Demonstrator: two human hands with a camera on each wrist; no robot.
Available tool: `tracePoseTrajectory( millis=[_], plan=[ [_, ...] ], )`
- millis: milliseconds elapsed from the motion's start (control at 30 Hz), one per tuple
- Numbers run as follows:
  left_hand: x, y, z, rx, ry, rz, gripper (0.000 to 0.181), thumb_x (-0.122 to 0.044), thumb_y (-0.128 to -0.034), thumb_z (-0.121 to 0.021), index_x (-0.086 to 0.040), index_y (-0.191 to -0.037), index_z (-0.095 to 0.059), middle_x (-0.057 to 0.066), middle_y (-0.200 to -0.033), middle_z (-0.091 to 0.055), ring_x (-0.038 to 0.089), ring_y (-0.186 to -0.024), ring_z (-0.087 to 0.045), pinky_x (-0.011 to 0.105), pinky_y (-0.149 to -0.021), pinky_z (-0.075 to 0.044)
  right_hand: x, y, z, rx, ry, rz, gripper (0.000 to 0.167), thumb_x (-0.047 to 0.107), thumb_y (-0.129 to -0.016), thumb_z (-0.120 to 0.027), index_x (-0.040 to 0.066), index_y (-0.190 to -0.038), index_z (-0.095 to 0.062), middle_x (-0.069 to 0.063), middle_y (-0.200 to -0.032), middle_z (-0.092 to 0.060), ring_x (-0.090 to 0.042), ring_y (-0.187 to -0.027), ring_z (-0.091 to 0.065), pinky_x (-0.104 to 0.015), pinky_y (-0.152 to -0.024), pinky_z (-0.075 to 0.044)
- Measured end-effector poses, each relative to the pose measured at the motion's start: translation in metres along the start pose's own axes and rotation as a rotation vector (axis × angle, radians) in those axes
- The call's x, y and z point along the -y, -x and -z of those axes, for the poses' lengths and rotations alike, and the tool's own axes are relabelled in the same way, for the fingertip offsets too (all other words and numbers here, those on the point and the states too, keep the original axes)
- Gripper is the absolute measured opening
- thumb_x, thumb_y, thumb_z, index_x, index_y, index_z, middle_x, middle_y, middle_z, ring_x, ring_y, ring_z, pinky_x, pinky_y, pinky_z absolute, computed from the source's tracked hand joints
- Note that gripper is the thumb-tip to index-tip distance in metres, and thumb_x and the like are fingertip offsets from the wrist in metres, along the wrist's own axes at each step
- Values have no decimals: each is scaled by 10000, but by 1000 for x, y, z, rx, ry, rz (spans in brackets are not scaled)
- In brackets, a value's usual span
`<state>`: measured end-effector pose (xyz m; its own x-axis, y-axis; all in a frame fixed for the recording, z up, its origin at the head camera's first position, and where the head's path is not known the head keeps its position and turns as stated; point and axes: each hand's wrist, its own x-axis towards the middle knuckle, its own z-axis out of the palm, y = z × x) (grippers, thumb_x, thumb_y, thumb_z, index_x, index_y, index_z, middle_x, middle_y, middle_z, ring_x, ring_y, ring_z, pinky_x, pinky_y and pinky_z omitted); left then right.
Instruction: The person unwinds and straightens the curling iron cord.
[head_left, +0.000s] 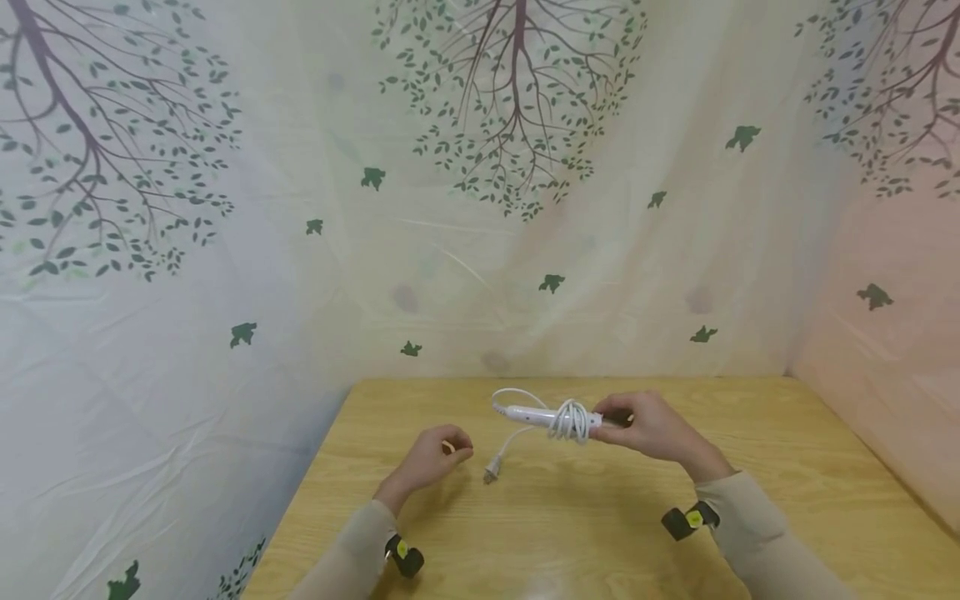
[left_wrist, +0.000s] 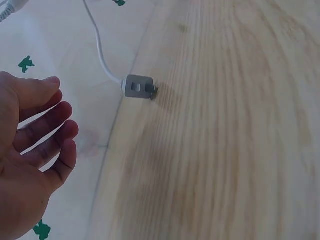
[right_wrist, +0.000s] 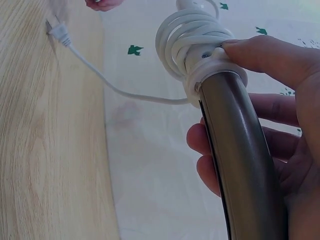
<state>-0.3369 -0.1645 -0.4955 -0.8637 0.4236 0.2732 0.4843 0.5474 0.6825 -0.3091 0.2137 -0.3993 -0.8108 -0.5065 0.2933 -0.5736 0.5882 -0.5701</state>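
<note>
A curling iron [head_left: 528, 416] with a white handle and a dark metallic barrel [right_wrist: 237, 145] is held above the table by my right hand [head_left: 652, 425]. In the right wrist view the thumb presses near the collar where handle and barrel meet, and the other fingers curl round behind the barrel. Its white cord [right_wrist: 187, 37] is wound in several loops about the handle. From these loops a free length hangs down to a two-prong plug [left_wrist: 138, 86]. Left of the plug, apart from it, my left hand [head_left: 431, 458] hovers with loosely bent fingers and holds nothing.
The light wooden table [head_left: 525, 533] spreads below both hands. Behind it and at the sides hang pale sheets [head_left: 480, 292] printed with trees and green leaves. A small dark device with a yellow mark is worn at each wrist.
</note>
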Motion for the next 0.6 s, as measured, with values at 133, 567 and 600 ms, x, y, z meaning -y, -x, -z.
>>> tracePoseTrajectory(
  millis=[133, 567, 600],
  plan=[
    [-6, -14, -9, -20, 19, -18, 41, -155, -921, -674, -126, -950, -679, -50, -895, -675, 85, -845, -609, 232, -732, -516, 3, 1, 2, 3, 4, 3, 261, 388, -864, -730, 167, -1001, -711, 95, -842, -674, -50, -680, -579, -232, -572, -498],
    [-28, -63, -35, -24, 131, -64, 178, -204, -900, -708, -63, -1002, -666, 59, -939, -686, 158, -855, -644, 236, -738, -547, 6, 2, 3, 0, 7, 13, 263, 415, -861, -726, 187, -991, -717, 110, -832, -668, -48, -673, -568, -229, -565, -492],
    [-30, -66, -36, -21, 135, -68, 173, -196, -894, -714, -71, -1003, -668, 47, -925, -682, 131, -827, -632, 227, -720, -538, 6, 2, 3, -2, 6, 14, 263, 417, -860, -726, 189, -991, -718, 111, -834, -668, -46, -675, -569, -229, -566, -493]
  ],
)
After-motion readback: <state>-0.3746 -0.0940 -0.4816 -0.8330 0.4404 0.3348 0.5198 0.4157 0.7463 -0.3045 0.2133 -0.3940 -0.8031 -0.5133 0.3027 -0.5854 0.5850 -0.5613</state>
